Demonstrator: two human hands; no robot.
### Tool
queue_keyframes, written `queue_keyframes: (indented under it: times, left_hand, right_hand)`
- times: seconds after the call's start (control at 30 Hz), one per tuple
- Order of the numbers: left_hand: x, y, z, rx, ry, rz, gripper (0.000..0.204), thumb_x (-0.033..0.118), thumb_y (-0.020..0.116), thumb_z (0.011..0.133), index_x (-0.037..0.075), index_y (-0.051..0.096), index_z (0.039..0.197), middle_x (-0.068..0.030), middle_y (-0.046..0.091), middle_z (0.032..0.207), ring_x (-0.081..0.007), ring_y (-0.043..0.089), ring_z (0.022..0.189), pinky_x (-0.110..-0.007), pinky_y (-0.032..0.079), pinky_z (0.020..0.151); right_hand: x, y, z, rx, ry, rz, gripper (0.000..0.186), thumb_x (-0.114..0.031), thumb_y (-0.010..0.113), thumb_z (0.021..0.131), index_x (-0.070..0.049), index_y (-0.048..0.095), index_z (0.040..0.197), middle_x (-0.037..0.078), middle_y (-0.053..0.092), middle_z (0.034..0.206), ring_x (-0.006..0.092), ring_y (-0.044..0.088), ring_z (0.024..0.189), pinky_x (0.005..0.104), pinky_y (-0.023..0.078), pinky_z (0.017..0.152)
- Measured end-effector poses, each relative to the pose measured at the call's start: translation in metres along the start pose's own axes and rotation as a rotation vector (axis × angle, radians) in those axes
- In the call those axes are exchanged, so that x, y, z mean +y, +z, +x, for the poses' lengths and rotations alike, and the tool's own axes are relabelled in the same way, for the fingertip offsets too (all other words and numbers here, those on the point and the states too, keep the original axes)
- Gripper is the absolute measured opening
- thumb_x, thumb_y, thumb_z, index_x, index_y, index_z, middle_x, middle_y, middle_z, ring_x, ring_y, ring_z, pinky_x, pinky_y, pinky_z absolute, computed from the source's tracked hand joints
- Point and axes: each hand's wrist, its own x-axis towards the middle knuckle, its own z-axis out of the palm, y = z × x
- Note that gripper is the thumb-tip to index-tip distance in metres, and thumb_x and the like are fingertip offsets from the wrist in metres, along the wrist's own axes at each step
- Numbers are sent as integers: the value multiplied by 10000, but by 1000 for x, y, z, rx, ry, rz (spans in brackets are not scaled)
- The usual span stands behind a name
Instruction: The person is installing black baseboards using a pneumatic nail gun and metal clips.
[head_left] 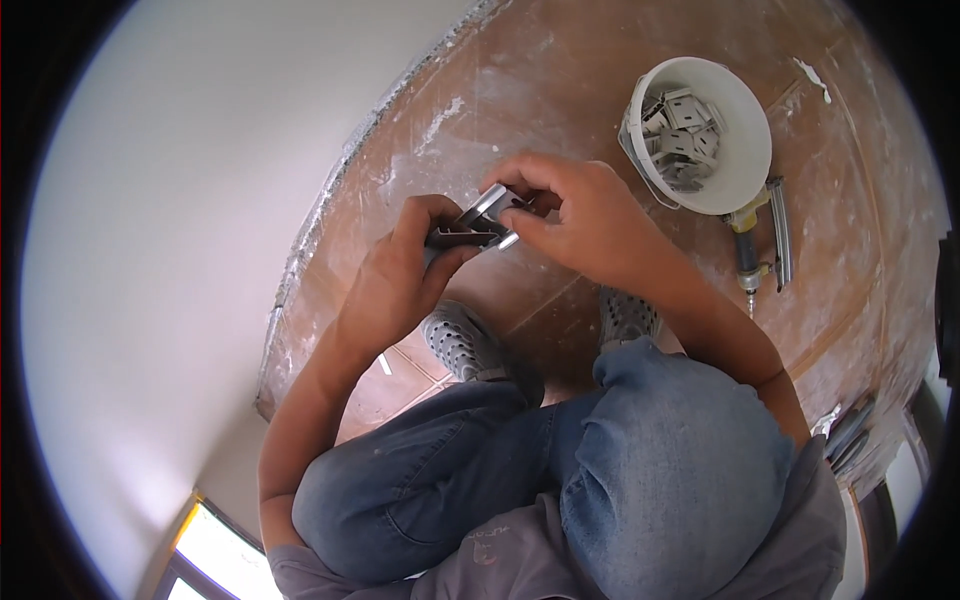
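Observation:
In front of my knees, both hands meet over a small bent metal bracket (488, 205) with shiny silver edges. My left hand (392, 268) is closed on its left end, where a dark, flat plate-like part (458, 239) shows between thumb and fingers. With thumb and fingertips, my right hand (592, 215) pinches the bracket's right side. Whether the dark part and the silver part are one piece, I cannot tell. Off to the right of my right hand stands a white bucket (748, 150) holding several slotted metal plates (684, 138).
Beside the bucket lies a yellow-and-black tool (746, 245) with a silver rail, resembling a pneumatic nailer. A white wall (200, 200) rises along the left. The brown floor covering (560, 60) is smeared with white. My grey perforated shoes (462, 340) are below my hands.

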Motion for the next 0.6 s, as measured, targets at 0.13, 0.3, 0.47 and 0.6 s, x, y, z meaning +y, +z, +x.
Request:
queue_keyframes:
  times: [0.13,0.3,0.47,0.6]
  left_hand:
    - [-1,2,-2,-28,-16,29,365,108,715,923,31,489,1200,-215,710,1013,-391,705,981,-433,551,788]
    - [9,-2,-2,-45,-53,43,353,126,717,927,38,498,1191,-220,705,999,-401,702,965,-443,537,772]
    - [18,-6,-1,-83,-115,-31,348,133,717,932,29,498,1181,-209,705,980,-371,706,951,-416,527,781]
    - [21,-8,-1,-112,-122,-50,336,165,725,933,10,507,1136,-196,693,931,-308,698,888,-389,515,773]
  right_hand:
    - [1,9,-6,29,-94,53,230,-119,662,919,-38,677,1134,170,726,951,276,714,821,342,543,736]
    - [-3,15,-11,70,-133,28,200,-93,664,950,-17,685,1134,105,731,981,127,669,840,289,538,747]
    - [-6,23,-17,153,-189,50,185,-117,638,943,-38,687,1104,167,724,963,310,714,842,369,560,742]
    - [-6,26,-18,173,-171,113,203,-131,648,936,-31,683,1108,173,725,984,313,714,845,376,563,746]
